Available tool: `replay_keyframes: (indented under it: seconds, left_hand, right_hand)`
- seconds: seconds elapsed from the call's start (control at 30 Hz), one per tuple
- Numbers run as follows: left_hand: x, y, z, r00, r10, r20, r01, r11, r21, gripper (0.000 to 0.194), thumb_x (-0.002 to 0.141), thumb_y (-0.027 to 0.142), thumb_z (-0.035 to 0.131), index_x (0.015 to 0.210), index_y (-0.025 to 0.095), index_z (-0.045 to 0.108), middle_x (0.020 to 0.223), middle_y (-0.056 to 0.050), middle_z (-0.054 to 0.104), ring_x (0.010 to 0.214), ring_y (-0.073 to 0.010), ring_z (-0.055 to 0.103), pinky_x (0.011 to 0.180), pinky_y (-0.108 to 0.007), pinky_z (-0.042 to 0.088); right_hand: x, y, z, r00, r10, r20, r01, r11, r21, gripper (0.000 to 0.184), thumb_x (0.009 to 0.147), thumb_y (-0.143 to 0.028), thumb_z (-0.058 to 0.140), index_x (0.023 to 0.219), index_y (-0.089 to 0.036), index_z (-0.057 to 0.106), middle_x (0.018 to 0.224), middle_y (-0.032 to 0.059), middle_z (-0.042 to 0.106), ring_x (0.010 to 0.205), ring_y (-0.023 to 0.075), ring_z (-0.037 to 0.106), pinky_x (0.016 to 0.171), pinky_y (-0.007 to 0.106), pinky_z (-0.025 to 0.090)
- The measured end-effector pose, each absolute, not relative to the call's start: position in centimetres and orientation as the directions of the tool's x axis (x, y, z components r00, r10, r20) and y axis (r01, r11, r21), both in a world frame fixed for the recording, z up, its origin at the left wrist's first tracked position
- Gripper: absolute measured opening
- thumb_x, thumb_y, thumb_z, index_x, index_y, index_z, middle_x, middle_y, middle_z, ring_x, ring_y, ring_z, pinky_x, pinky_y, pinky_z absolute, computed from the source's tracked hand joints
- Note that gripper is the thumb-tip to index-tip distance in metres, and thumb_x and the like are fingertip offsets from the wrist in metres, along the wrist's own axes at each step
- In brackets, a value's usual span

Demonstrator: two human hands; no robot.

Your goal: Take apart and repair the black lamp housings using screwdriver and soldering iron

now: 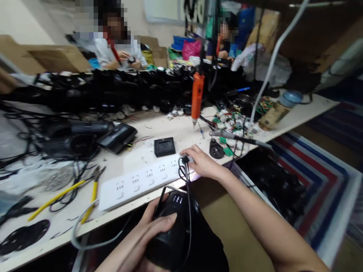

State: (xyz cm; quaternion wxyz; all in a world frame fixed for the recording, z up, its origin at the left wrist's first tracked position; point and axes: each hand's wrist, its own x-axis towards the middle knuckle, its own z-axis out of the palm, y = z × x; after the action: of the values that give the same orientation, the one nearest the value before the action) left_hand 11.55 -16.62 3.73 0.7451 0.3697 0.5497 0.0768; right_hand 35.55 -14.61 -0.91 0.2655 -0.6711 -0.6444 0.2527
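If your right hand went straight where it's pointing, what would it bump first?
Probably the square black part, beyond the black plug at the right hand's fingertips; depth is hard to judge.

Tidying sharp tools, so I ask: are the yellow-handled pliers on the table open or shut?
Open: the pliers lie with their yellow handles spread wide apart.

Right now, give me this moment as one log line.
left hand: holds black device; right hand: on plug at power strip; orange screwdriver: hanging

Plug partly hidden, both forearms cropped
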Motion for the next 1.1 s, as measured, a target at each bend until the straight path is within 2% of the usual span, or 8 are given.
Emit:
replay_keyframes:
  seconds: [0.1, 0.23, 0.3, 0.47, 0.6, 0.8, 0.9, 1.1]
  left_hand:
    - [10.3, -15.1, 5.4, 0.373, 0.626, -0.685, 0.328, 0.601, 0.729, 0.09, 0.063, 0.052, 0.076, 0.142, 0.036, 0.038, 0.113, -0.009, 0.069, 0.093, -0.0348, 0.069, 0.056, -0.037, 0.057]
    - [9.1, -10.0, 6.2, 0.29, 0.879, -0.38, 0.361, 0.267, 0.893, 0.095, 0.058, 0.052, 0.079, 0.14, 0.027, 0.038, 0.108, -0.007, 0.068, 0.098, -0.0319, 0.066, 0.081, -0.042, 0.055]
    - [8.7, -6.9, 6.0, 0.284, 0.914, -0.291, 0.363, 0.179, 0.914, 0.089, 0.057, 0.052, 0.078, 0.134, 0.024, 0.043, 0.112, -0.009, 0.066, 0.103, -0.0326, 0.063, 0.079, -0.04, 0.054]
    - [8.6, -1.4, 5.0, 0.444, 0.823, -0.355, 0.32, 0.224, 0.921, 0.077, 0.057, 0.044, 0.077, 0.126, 0.022, 0.051, 0.112, -0.009, 0.067, 0.097, -0.0308, 0.065, 0.063, -0.032, 0.052]
    - [9.2, 0.6, 4.1, 0.487, 0.763, -0.425, 0.347, 0.277, 0.896, 0.076, 0.055, 0.042, 0.076, 0.125, 0.021, 0.054, 0.099, -0.007, 0.07, 0.093, -0.0308, 0.066, 0.059, -0.031, 0.049]
    - [9.4, 2.6, 2.9, 0.427, 0.861, -0.276, 0.369, 0.113, 0.923, 0.066, 0.054, 0.043, 0.075, 0.112, 0.017, 0.062, 0.102, -0.005, 0.071, 0.102, -0.0309, 0.064, 0.089, -0.037, 0.048]
    - [8.6, 3.0, 2.1, 0.395, 0.871, -0.293, 0.424, 0.11, 0.899, 0.065, 0.05, 0.042, 0.075, 0.109, 0.017, 0.064, 0.1, -0.006, 0.072, 0.101, -0.0333, 0.064, 0.094, -0.04, 0.047]
    - [7.6, 3.1, 1.6, 0.465, 0.835, -0.296, 0.396, 0.103, 0.913, 0.057, 0.055, 0.045, 0.075, 0.107, 0.021, 0.067, 0.102, -0.005, 0.073, 0.105, -0.0355, 0.063, 0.096, -0.044, 0.045]
  right_hand:
    - [35.7, -14.8, -1.2, 0.046, 0.998, 0.039, 0.744, -0.008, -0.668, 0.043, 0.081, -0.001, 0.05, 0.119, -0.02, 0.056, 0.109, 0.006, 0.05, 0.101, 0.0185, 0.056, 0.095, 0.034, 0.044]
    - [35.8, -14.7, -0.5, 0.008, 0.998, 0.055, 0.774, 0.029, -0.632, 0.053, 0.076, 0.002, 0.048, 0.123, -0.02, 0.053, 0.109, 0.0066, 0.052, 0.103, 0.0203, 0.057, 0.095, 0.035, 0.044]
    - [35.9, -14.5, 0.1, 0.015, 1.0, 0.026, 0.796, 0.003, -0.606, 0.055, 0.074, 0.001, 0.05, 0.125, -0.021, 0.054, 0.11, 0.007, 0.054, 0.104, 0.0218, 0.057, 0.095, 0.036, 0.044]
    - [36.5, -13.4, 2.0, 0.074, 0.997, -0.026, 0.803, -0.075, -0.591, 0.047, 0.073, -0.002, 0.055, 0.115, -0.021, 0.061, 0.099, 0.0055, 0.062, 0.09, 0.0207, 0.063, 0.085, 0.034, 0.049]
    - [35.4, -11.0, 3.5, 0.15, 0.986, 0.065, 0.807, -0.084, -0.585, 0.025, 0.087, -0.015, 0.052, 0.11, -0.019, 0.062, 0.099, 0.0085, 0.064, 0.091, 0.0222, 0.063, 0.086, 0.038, 0.049]
    - [31.5, -5.6, 4.2, -0.072, 0.993, 0.095, 0.717, 0.118, -0.687, 0.043, 0.085, -0.027, 0.064, 0.127, -0.025, 0.055, 0.123, 0.0064, 0.058, 0.114, 0.0201, 0.056, 0.096, 0.033, 0.046]
    - [31.0, -3.7, 3.4, -0.104, 0.992, 0.067, 0.729, 0.122, -0.673, 0.05, 0.079, -0.022, 0.07, 0.126, -0.025, 0.057, 0.12, 0.0063, 0.061, 0.114, 0.0221, 0.056, 0.099, 0.036, 0.043]
    - [31.4, -3.1, 2.2, -0.045, 0.99, 0.135, 0.731, 0.124, -0.671, 0.042, 0.075, -0.017, 0.07, 0.115, -0.026, 0.065, 0.101, 0.0034, 0.067, 0.098, 0.0217, 0.062, 0.092, 0.037, 0.047]
